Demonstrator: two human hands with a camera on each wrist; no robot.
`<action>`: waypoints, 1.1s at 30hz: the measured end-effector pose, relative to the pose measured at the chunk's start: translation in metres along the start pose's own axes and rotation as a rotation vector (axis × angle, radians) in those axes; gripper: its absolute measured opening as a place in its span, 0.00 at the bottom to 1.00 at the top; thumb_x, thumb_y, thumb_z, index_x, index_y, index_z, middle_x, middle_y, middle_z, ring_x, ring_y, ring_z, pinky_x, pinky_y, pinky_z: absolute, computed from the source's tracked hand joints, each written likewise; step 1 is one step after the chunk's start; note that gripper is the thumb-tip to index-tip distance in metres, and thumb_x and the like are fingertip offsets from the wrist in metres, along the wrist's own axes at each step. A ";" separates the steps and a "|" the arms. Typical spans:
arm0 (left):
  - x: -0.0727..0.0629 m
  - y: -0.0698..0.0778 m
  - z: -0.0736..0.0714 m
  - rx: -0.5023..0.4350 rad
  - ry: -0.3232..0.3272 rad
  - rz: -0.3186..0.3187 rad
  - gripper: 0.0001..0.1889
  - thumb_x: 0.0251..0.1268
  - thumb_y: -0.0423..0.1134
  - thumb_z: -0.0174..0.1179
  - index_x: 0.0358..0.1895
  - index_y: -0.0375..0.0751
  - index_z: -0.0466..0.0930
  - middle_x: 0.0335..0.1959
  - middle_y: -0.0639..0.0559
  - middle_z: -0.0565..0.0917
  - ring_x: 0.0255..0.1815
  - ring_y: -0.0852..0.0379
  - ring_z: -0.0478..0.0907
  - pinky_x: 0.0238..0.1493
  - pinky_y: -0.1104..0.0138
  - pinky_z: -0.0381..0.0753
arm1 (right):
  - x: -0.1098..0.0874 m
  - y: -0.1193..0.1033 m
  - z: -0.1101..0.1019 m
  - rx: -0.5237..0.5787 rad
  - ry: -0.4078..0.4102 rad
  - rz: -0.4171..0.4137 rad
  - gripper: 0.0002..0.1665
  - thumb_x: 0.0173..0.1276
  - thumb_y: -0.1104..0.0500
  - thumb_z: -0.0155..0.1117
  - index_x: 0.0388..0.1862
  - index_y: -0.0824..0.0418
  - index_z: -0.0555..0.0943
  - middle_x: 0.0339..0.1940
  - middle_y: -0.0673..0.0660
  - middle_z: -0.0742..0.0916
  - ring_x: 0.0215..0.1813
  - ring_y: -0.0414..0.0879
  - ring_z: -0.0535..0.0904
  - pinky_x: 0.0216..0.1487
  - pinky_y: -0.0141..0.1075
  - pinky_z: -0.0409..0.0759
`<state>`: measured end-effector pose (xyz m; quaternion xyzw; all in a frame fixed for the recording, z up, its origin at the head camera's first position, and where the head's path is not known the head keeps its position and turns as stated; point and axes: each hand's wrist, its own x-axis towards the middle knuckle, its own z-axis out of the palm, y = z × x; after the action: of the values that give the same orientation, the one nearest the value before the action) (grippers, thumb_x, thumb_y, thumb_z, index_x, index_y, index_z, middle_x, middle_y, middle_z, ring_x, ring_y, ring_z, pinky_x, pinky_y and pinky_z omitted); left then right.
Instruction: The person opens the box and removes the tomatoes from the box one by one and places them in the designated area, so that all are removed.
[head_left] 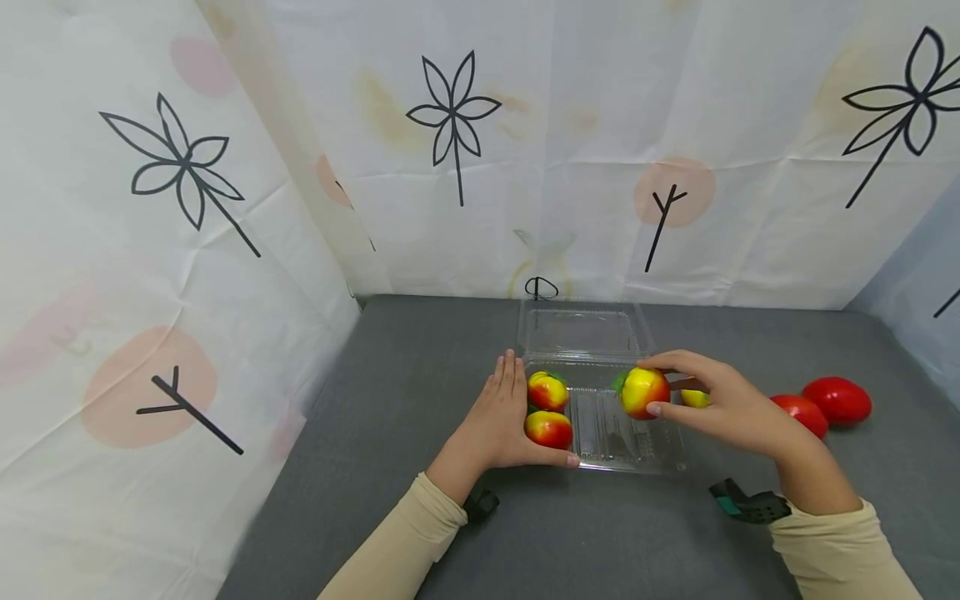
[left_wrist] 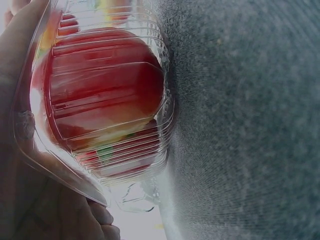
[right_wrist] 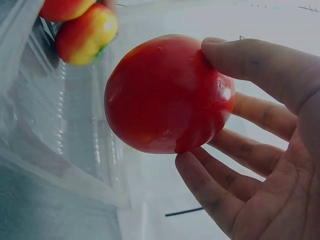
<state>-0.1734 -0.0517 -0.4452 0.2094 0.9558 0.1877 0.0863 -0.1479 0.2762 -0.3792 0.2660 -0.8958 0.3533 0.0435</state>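
Observation:
A clear plastic clamshell container stands on the table with its lid folded back. Two red-and-yellow fruits, one at the back and one in front, lie in its left part. My left hand rests along the container's left side, fingers straight, thumb stretched along the front edge. Over the right part, my right hand pinches another red-and-yellow fruit with green leaves between thumb and fingers. In the right wrist view this fruit's red side shows, apart from the fruits in the container.
Two red fruits, one farther back and one nearer, lie right of my right hand. A yellow piece shows partly behind that hand. The grey table meets a patterned white cloth at the back.

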 end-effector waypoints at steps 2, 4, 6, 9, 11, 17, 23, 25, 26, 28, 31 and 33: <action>0.000 0.000 0.000 -0.001 0.002 0.001 0.80 0.42 0.87 0.64 0.88 0.38 0.37 0.91 0.41 0.37 0.91 0.43 0.32 0.88 0.49 0.49 | -0.001 0.001 -0.003 -0.003 0.013 -0.009 0.31 0.66 0.59 0.80 0.68 0.52 0.82 0.63 0.53 0.86 0.55 0.26 0.79 0.55 0.27 0.85; 0.000 0.000 0.000 -0.001 0.001 0.001 0.80 0.42 0.87 0.64 0.88 0.38 0.36 0.91 0.41 0.37 0.91 0.43 0.32 0.88 0.49 0.49 | -0.002 0.002 -0.007 0.006 0.024 -0.019 0.32 0.66 0.61 0.80 0.69 0.53 0.82 0.63 0.54 0.86 0.55 0.26 0.79 0.55 0.25 0.84; 0.000 0.000 -0.001 -0.002 0.000 0.002 0.80 0.42 0.87 0.64 0.88 0.38 0.36 0.91 0.42 0.36 0.91 0.43 0.32 0.88 0.49 0.49 | -0.003 0.002 -0.010 0.014 0.035 -0.027 0.32 0.66 0.63 0.79 0.69 0.55 0.81 0.63 0.55 0.86 0.55 0.26 0.79 0.56 0.21 0.82; 0.000 0.000 -0.001 -0.002 -0.002 0.003 0.79 0.42 0.87 0.63 0.88 0.38 0.36 0.91 0.42 0.36 0.91 0.43 0.32 0.88 0.49 0.49 | -0.005 0.003 -0.014 0.020 0.045 -0.011 0.32 0.66 0.63 0.79 0.69 0.56 0.81 0.64 0.56 0.85 0.55 0.25 0.79 0.56 0.17 0.79; 0.000 0.000 -0.001 -0.001 -0.001 0.006 0.79 0.42 0.87 0.63 0.88 0.38 0.37 0.91 0.42 0.36 0.91 0.42 0.33 0.88 0.49 0.49 | -0.006 0.003 -0.017 0.026 0.050 0.014 0.33 0.67 0.63 0.78 0.70 0.57 0.80 0.65 0.58 0.84 0.55 0.24 0.78 0.55 0.16 0.79; -0.001 0.000 -0.001 0.004 0.007 0.012 0.79 0.43 0.86 0.63 0.88 0.37 0.37 0.91 0.41 0.37 0.91 0.42 0.33 0.88 0.49 0.49 | -0.010 0.005 -0.025 0.042 0.074 0.071 0.35 0.69 0.62 0.77 0.73 0.58 0.77 0.68 0.62 0.83 0.55 0.20 0.76 0.51 0.16 0.80; 0.000 -0.001 0.000 0.002 0.009 0.008 0.79 0.43 0.87 0.63 0.88 0.37 0.37 0.91 0.41 0.37 0.91 0.42 0.32 0.88 0.49 0.49 | -0.012 0.010 -0.030 0.017 0.108 0.049 0.36 0.67 0.65 0.78 0.73 0.58 0.78 0.67 0.57 0.82 0.56 0.21 0.76 0.55 0.11 0.74; 0.000 -0.001 0.000 0.002 0.009 0.008 0.79 0.43 0.87 0.63 0.88 0.38 0.37 0.91 0.41 0.37 0.91 0.42 0.33 0.88 0.49 0.49 | -0.013 0.012 -0.032 0.005 0.119 0.055 0.35 0.67 0.65 0.78 0.72 0.59 0.78 0.66 0.55 0.82 0.57 0.20 0.75 0.55 0.10 0.73; 0.000 -0.001 0.000 0.003 0.009 0.009 0.79 0.43 0.87 0.63 0.88 0.38 0.37 0.91 0.41 0.37 0.91 0.42 0.33 0.88 0.49 0.50 | -0.014 0.013 -0.033 0.002 0.124 0.059 0.35 0.67 0.65 0.78 0.72 0.59 0.78 0.66 0.53 0.81 0.57 0.20 0.75 0.56 0.10 0.73; 0.000 -0.001 0.001 0.005 0.009 0.011 0.79 0.43 0.87 0.62 0.88 0.38 0.37 0.91 0.41 0.37 0.91 0.42 0.33 0.88 0.48 0.50 | -0.015 0.015 -0.035 -0.004 0.133 0.071 0.35 0.67 0.64 0.78 0.72 0.59 0.78 0.66 0.48 0.81 0.58 0.19 0.74 0.56 0.10 0.72; 0.000 -0.001 0.001 0.003 0.008 0.010 0.78 0.43 0.87 0.63 0.88 0.38 0.37 0.91 0.41 0.37 0.91 0.42 0.33 0.87 0.48 0.50 | -0.018 0.018 -0.039 -0.006 0.150 0.082 0.35 0.67 0.65 0.78 0.72 0.59 0.79 0.65 0.39 0.79 0.57 0.19 0.74 0.56 0.09 0.71; 0.000 -0.001 0.001 0.001 0.006 0.009 0.78 0.43 0.86 0.63 0.88 0.38 0.37 0.91 0.42 0.37 0.91 0.42 0.33 0.88 0.48 0.50 | -0.019 0.019 -0.040 -0.004 0.162 0.078 0.35 0.67 0.65 0.78 0.72 0.60 0.79 0.64 0.34 0.78 0.57 0.19 0.74 0.56 0.09 0.71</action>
<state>-0.1734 -0.0522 -0.4459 0.2132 0.9551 0.1883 0.0823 -0.1463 0.3226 -0.3659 0.2012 -0.8998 0.3732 0.1025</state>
